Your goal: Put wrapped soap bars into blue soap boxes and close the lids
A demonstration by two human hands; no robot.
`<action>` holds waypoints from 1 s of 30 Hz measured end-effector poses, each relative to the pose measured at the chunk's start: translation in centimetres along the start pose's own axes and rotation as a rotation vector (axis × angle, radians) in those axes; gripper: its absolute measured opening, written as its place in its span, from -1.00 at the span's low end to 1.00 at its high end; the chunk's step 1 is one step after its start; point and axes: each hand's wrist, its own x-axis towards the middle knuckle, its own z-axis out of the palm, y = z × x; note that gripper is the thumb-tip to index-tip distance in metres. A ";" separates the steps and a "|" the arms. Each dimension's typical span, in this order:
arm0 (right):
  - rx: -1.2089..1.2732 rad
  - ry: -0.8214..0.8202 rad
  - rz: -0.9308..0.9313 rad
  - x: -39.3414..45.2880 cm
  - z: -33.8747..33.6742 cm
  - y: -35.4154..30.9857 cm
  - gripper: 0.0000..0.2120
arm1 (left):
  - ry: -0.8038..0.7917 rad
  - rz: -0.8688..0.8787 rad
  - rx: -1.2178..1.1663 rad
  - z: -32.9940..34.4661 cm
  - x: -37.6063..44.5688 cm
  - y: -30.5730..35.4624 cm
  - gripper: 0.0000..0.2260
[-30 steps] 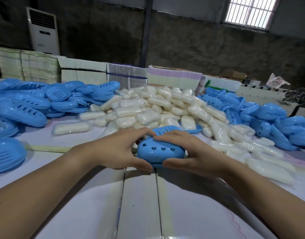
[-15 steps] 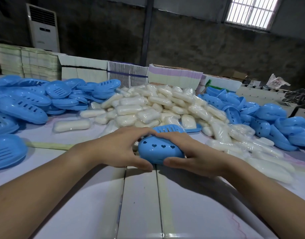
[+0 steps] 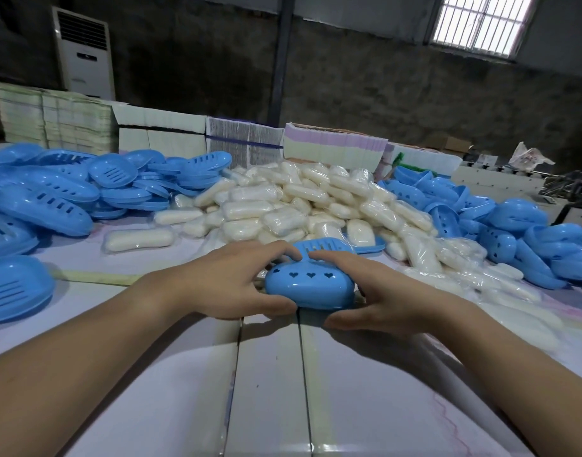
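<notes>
Both hands, left hand [image 3: 223, 285] and right hand [image 3: 381, 298], still clasp the blue soap box [image 3: 311, 288] on the tabletop [image 3: 269, 384], barely shifted.

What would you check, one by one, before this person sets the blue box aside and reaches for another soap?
1. Both hands on the box: ok. The left hand and right hand clasp the blue soap box from either side.
2. Lid fully shut: cannot tell. The slotted piece behind the fingers may be its lid or a separate part.
3. Soap inside: cannot tell. The box walls hide it.
4. Box supported: ok. It sits at the table level, not in mid-air.
5. More soap within reach: ok. The pile of wrapped soap bars lies just beyond.
6. Empty boxes at hand: ok. Blue box parts are heaped on the left.
</notes>
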 end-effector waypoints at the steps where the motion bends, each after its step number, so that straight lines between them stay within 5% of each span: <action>1: 0.009 0.030 0.001 0.0 0.0 0.1 -0.20 | -0.007 0.001 -0.006 0.0 0.0 0.0 -0.44; 6: 0.083 0.139 -0.088 -0.1 0.0 -0.1 -0.24 | -0.027 0.019 -0.071 0.2 0.2 0.6 -0.42; 15: 0.175 0.081 -0.110 0.0 -0.3 -0.5 -0.34 | -0.013 0.062 -0.018 0.5 0.2 1.2 -0.41; 30: 0.127 0.077 -0.145 0.1 0.0 -0.7 -0.17 | -0.019 0.040 0.111 0.6 0.2 1.8 -0.35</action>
